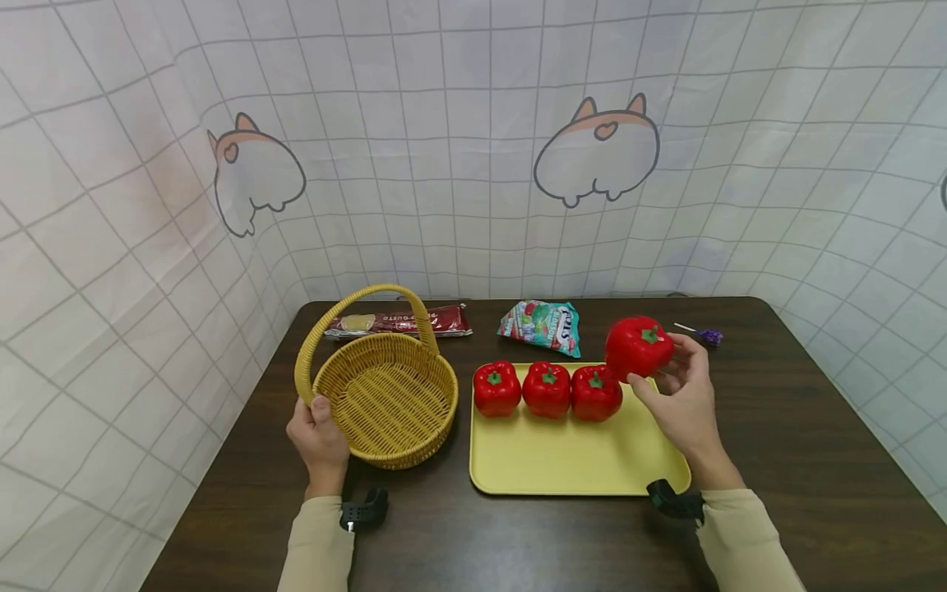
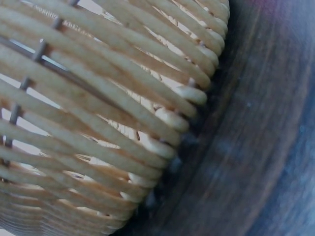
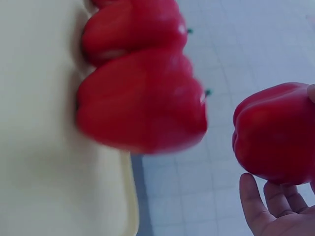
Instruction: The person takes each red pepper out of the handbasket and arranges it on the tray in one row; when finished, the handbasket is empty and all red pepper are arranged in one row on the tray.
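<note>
My right hand point(image 1: 684, 395) holds a red bell pepper point(image 1: 638, 347) between thumb and fingers, raised over the back right corner of the yellow tray point(image 1: 562, 460). In the right wrist view, that held pepper point(image 3: 275, 132) appears apart from the ones on the tray. Three more red bell peppers stand in a row along the tray's back, the nearest one point(image 1: 596, 393) just left of the held pepper. On the left, my left hand point(image 1: 318, 436) grips the wicker basket point(image 1: 392, 403) by its handle base and rim; nothing lies inside. The left wrist view shows the basket's woven side point(image 2: 98, 108), with the hand out of sight.
Behind the basket lies a long red packet point(image 1: 444, 321). A teal snack bag point(image 1: 543, 326) rests behind the tray. At the back right is a small purple flower sprig point(image 1: 709, 336). A white grid-patterned curtain point(image 1: 473, 164) surrounds the dark wooden table point(image 1: 799, 460).
</note>
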{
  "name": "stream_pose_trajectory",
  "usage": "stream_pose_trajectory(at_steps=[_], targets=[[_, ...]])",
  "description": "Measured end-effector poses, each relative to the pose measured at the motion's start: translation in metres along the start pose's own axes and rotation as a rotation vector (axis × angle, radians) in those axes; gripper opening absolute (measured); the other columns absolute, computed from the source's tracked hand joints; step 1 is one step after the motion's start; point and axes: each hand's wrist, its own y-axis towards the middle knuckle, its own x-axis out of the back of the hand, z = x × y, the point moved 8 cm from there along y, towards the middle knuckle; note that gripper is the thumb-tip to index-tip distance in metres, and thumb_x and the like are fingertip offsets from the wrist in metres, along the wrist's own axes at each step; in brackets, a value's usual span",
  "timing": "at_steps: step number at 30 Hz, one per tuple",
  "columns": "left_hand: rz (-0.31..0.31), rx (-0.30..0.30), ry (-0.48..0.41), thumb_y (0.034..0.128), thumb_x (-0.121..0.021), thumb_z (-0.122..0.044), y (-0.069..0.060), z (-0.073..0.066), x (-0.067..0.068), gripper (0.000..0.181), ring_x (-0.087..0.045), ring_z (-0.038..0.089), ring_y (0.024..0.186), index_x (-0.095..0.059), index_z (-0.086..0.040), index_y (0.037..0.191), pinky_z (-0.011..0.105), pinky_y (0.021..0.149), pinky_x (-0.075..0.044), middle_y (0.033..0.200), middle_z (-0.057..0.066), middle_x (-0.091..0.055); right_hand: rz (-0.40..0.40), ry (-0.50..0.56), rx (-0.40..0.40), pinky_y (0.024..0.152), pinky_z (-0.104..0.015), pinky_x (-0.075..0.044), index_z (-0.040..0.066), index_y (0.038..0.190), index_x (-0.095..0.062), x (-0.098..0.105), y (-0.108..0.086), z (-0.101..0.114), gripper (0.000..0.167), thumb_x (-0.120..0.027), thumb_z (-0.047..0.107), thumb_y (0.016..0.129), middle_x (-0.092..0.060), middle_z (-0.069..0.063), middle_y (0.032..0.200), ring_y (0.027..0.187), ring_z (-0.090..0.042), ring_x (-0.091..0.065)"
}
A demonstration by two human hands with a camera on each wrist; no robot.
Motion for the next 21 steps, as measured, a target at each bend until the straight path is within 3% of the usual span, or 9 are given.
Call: stream_pose_trajectory(at_steps=[9,17,21], targets=[[0.003,-0.015,-0.015,0.0978,-0.052,-0.036,0.001,-0.001,-0.003,0.051,-0.031,-0.005,0.048,-0.046,0.007,0.072,0.016,0.045,-0.024,0.058,-0.012,-0.038,-0.103,-0.052,-0.115,0.084,-0.012,-0.047,0.009,0.143,-0.031,0.027,-0.009,-0.036,0.076,-0.077,0.005,0.082,-0.045,-0.003,0.129,0.103,-0.006,-0.053],[-0.006,-0.004,-0.005,0.0982,-0.051,-0.035,0.0,-0.005,0.0,0.05,-0.03,-0.006,0.049,-0.045,0.007,0.072,0.015,0.046,-0.023,0.059,-0.013,-0.036,-0.052,-0.13,-0.208,0.079,-0.008,-0.046,0.006,0.143,-0.028,0.025,-0.012,-0.057,0.076,-0.076,0.02,0.086,-0.043,-0.012,0.134,0.097,-0.001,-0.054],[0.002,0.002,-0.005,0.0975,-0.051,-0.032,0.0,-0.005,0.0,0.047,-0.031,-0.006,0.049,-0.045,0.007,0.072,0.015,0.046,-0.023,0.059,-0.013,-0.037,-0.028,-0.16,-0.244,0.077,-0.007,-0.044,0.004,0.143,-0.027,0.023,-0.014,-0.065,0.077,-0.076,0.023,0.086,-0.043,-0.014,0.137,0.104,-0.01,-0.055]])
